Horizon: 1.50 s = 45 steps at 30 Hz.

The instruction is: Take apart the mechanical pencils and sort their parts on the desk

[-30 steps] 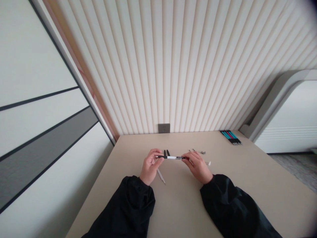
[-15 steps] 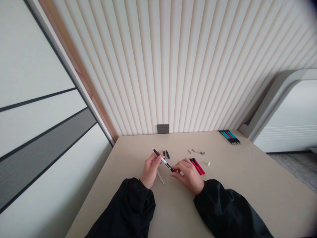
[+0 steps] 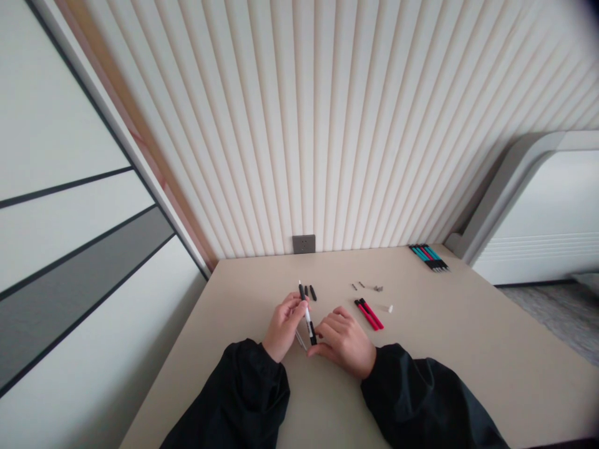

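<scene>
Head view: beige table [image 3: 468, 330] w/ pens & parts. L hand [image 3: 282, 327] pinches a black-&-white pen [image 3: 307, 315] btwn thumb & fingers, tip up, prob. to steady it; R hand [image 3: 344, 340], fingers curled, has its thumb by the pen's lower end, can't tell if gripping. Back R corner: teal & red pens [image 3: 428, 257], lined up, prob. for tidiness. Nearer: 2 red tubes [image 3: 373, 315] side by side, prob. paired by type; 2 black grips [image 3: 313, 292]; tiny metal bits [image 3: 379, 289].

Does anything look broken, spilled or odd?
Nothing stands out: no visible spill or breakage. The black-and-white pen looks straight, the red barrels lie side by side, and the farther pens sit lined up.
</scene>
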Each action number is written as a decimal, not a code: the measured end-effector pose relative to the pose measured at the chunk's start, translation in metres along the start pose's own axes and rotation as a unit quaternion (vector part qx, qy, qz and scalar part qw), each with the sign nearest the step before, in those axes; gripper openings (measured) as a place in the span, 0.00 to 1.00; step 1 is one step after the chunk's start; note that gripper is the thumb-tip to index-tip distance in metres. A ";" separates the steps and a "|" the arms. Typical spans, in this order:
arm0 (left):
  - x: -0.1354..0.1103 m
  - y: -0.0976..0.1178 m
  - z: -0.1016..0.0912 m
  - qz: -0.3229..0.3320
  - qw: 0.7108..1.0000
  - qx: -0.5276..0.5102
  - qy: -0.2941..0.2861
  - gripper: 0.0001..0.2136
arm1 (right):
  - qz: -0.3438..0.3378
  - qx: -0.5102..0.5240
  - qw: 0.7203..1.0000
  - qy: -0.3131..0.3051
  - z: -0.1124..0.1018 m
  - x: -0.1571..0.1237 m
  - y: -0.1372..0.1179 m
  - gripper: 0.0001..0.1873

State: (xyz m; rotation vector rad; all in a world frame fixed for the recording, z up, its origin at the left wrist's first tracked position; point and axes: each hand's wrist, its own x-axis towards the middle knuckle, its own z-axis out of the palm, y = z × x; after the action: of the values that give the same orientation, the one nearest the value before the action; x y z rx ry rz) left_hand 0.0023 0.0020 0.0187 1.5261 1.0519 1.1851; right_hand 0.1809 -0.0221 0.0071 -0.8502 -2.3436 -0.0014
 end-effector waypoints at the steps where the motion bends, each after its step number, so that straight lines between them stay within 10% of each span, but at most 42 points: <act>1: 0.000 -0.001 0.000 -0.002 1.000 0.001 0.006 0.15 | -0.001 -0.001 1.000 0.001 -0.002 0.000 0.001 0.21; 17: 0.001 -0.007 -0.003 -0.010 1.000 -0.009 0.024 0.15 | -0.033 0.023 0.999 -0.014 -0.016 0.003 0.009 0.24; 21: 0.000 -0.011 -0.004 -0.016 0.997 -0.012 0.071 0.16 | 0.140 -0.068 0.987 0.035 -0.036 -0.004 0.039 0.16; 27: -0.005 -0.002 -0.003 0.032 0.993 0.099 0.050 0.14 | 0.369 -0.246 0.896 0.012 -0.044 -0.031 0.095 0.11; 45: -0.006 -0.007 -0.004 0.139 0.950 0.281 0.001 0.09 | 0.413 -0.234 0.879 -0.032 -0.038 -0.039 0.107 0.12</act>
State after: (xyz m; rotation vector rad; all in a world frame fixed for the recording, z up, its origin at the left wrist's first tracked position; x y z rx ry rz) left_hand -0.0038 -0.0018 0.0116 2.1731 1.2770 1.1242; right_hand 0.2873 0.0320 -0.0072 -2.0596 -1.8686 -0.1907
